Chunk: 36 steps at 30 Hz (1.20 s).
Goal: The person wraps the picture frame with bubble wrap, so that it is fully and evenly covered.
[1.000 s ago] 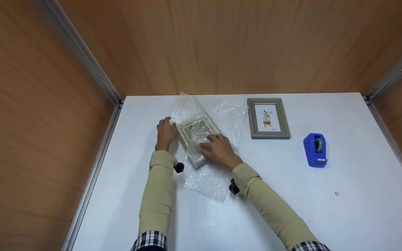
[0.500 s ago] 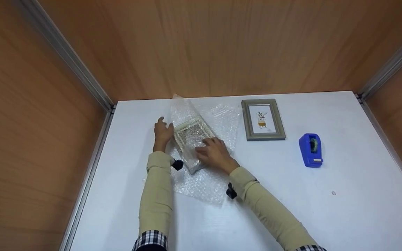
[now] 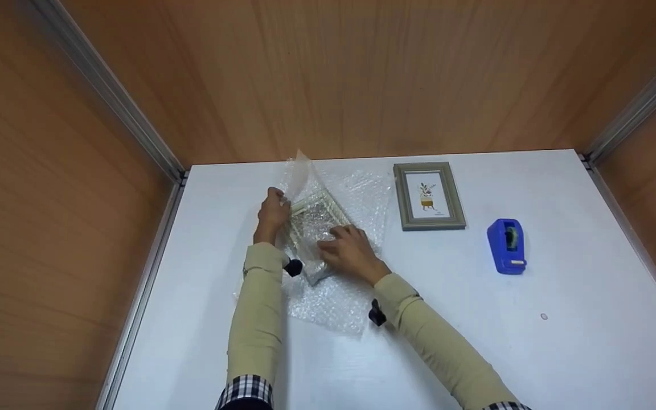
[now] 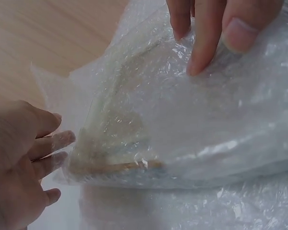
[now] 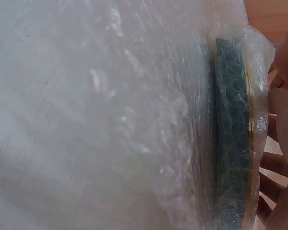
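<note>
A light, cream-coloured picture frame [image 3: 335, 209] lies at an angle beneath a layer of clear bubble wrap [image 3: 328, 310] on the white table. Spread fingers of my left hand [image 3: 273, 215] touch the wrap at the frame's left edge; the left wrist view has this hand [image 4: 19, 163] beside a wrapped corner. My right hand [image 3: 353, 250] rests its fingertips on the wrap over the frame's lower right part. In the right wrist view the frame's dark side [image 5: 232, 124] shows through the bubbles, and the fingers [image 5: 273, 163] lie along it. Wrap blurs the picture inside.
A grey-green picture frame [image 3: 458, 193] with a plant print lies to the right at the back. Beyond it stands a blue tape dispenser [image 3: 501, 245]. A small clear ring-like piece [image 3: 544, 316] lies nearer the front. Wooden panels [image 3: 328, 80] enclose the table.
My left hand draws back from the wrap, then returns to the frame's left edge. The wrap's upper flap now stands higher and leans right. My right hand stays on the wrapped frame.
</note>
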{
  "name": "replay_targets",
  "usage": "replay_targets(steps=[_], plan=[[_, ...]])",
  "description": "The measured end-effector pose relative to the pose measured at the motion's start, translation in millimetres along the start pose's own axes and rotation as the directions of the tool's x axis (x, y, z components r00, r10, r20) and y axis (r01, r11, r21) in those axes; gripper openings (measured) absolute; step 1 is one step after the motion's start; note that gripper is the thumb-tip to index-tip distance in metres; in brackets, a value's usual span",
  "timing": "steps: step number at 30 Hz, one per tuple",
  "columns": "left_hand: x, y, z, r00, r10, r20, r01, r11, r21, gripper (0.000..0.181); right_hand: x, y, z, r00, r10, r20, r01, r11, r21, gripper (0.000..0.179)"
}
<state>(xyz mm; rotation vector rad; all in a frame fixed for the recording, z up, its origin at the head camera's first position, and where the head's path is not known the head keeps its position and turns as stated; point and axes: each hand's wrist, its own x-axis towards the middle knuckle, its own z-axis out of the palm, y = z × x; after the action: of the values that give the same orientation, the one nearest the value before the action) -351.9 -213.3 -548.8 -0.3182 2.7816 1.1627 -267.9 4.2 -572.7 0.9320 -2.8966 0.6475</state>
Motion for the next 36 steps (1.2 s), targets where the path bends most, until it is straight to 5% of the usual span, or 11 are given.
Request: replay_targets(steps=[4,8,17,25,29,36], plan=[[1.8,7.8,3.1,0.998,0.03,-0.062,-0.022,0.991,0.129,0.046,0.2,0.3,0.6,1.0,0.0,-0.008,0.0,1.0,0.0,0.032],[-0.2,17.8,3.2,0.994,0.069,-0.081,-0.052,0.979,0.197,0.037,0.3,0.3,0.3,1.0,-0.001,-0.011,0.001,1.0,0.002,0.032],[4.9,40.7,2.4,0.981,0.134,-0.138,-0.13,0.991,0.034,0.038,-0.2,0.1,0.7,1.0,-0.016,-0.023,0.016,1.0,0.001,0.032],[10.4,59.3,5.8,0.972,0.166,-0.169,-0.135,0.975,0.178,0.038,-3.0,-1.5,3.0,0.999,-0.022,-0.043,0.022,1.0,0.0,0.032],[13.1,61.6,10.1,0.967,0.188,-0.175,-0.158,0.973,0.171,0.029,-2.5,-2.0,4.4,0.999,-0.028,-0.041,0.028,0.999,0.016,0.035],[7.0,65.4,13.6,0.933,0.329,-0.146,-0.314,0.942,0.116,0.021,-1.0,1.1,3.8,0.998,-0.016,-0.06,0.016,1.0,0.012,0.03]])
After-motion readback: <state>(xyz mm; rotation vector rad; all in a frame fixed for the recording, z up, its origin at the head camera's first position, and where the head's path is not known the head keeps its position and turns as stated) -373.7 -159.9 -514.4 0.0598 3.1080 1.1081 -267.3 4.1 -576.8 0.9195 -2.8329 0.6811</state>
